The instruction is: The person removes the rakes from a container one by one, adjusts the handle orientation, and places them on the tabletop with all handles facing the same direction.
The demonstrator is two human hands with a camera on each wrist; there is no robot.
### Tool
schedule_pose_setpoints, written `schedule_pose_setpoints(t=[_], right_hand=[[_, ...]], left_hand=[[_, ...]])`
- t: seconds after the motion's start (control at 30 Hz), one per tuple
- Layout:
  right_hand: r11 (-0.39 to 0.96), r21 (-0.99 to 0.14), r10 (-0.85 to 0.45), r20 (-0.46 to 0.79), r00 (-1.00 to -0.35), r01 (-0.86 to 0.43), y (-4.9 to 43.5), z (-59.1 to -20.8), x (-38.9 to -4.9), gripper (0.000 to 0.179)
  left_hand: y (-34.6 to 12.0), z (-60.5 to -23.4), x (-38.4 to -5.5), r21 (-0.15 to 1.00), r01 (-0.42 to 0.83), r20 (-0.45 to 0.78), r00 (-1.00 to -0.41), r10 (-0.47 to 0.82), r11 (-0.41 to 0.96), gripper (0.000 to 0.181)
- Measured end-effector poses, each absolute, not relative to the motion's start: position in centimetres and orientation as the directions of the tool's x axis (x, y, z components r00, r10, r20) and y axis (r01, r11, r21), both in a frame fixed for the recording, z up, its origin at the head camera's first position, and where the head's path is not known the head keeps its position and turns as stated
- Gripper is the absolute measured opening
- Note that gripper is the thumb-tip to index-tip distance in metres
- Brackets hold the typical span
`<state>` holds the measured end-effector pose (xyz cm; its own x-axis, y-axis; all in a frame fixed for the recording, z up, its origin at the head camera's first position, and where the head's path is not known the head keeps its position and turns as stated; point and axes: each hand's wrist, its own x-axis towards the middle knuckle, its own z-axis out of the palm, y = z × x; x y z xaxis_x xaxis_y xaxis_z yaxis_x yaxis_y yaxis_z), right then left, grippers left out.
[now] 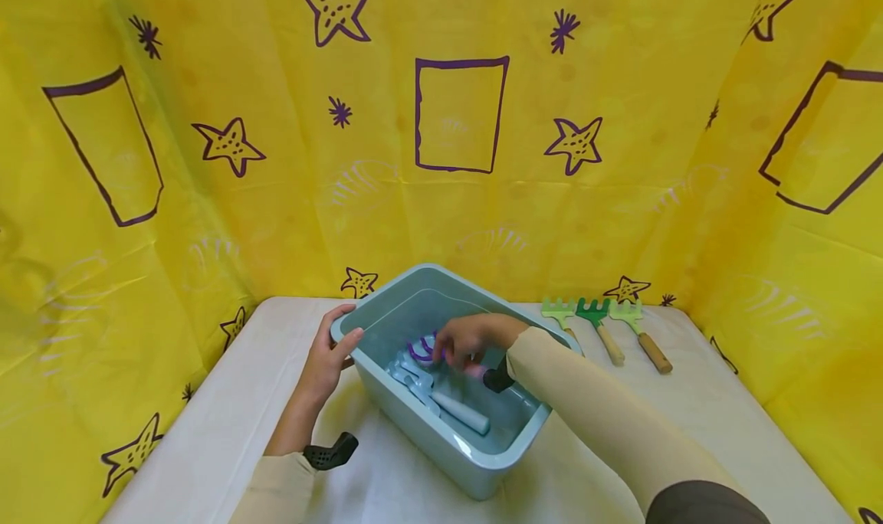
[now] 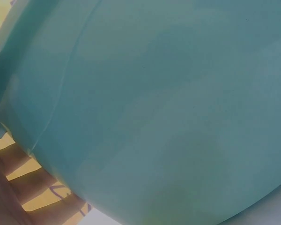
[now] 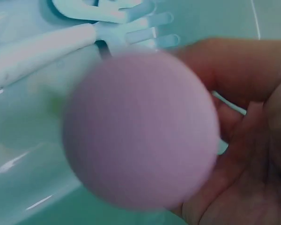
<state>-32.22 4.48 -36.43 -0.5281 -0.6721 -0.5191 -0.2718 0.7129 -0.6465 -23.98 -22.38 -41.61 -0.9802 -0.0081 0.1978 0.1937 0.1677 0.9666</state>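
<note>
A blue-green plastic bin (image 1: pixel 414 424) stands slantwise on the white-covered table. My left hand (image 1: pixel 327 355) grips its left corner, thumb over the rim and fingers around the outside; these fingers also show against the wall in the left wrist view. Inside the bin, my right hand (image 1: pixel 469 338) holds a purple-tined hand rake (image 1: pixel 422 349) by its pink handle (image 3: pixel 140 131). The round handle end fills the middle of the right wrist view and hides part of the hand. Close to the purple tines lie light blue hand rakes (image 1: pixel 461 411) on the bin floor.
Three green hand rakes (image 1: pixel 610 332) with wooden handles lie side by side on the table (image 1: pixel 228 432), beyond the bin's right side. Yellow cloth walls (image 1: pixel 462 217) with purple drawings enclose the table at the back and both sides.
</note>
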Motion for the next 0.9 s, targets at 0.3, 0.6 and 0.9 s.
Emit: schedule_pose_setpoints(t=[0.3,0.6,0.9], right_hand=[[0.768,-0.613,-0.555,-0.494,-0.67,-0.184,4.8,-36.0,-32.0,0.024],[0.718,-0.683,-0.553,-0.445,-0.704,-0.133,5.1,-36.4,-32.4,0.014],[0.761,-0.597,-0.549,-0.381,-0.744,-0.255,5.2,-35.2,-32.0,0.023]], left_hand=[[-22.6,-41.6,-24.1,0.968,0.194,0.197,-0.98,-0.006,0.159,0.055],[-22.6,-41.8,-24.2,0.97,0.178,0.182,-0.983,-0.011,0.165,0.055],[-22.1,-40.9,-23.5,0.968,0.191,0.194,-0.981,0.0,0.165,0.055]])
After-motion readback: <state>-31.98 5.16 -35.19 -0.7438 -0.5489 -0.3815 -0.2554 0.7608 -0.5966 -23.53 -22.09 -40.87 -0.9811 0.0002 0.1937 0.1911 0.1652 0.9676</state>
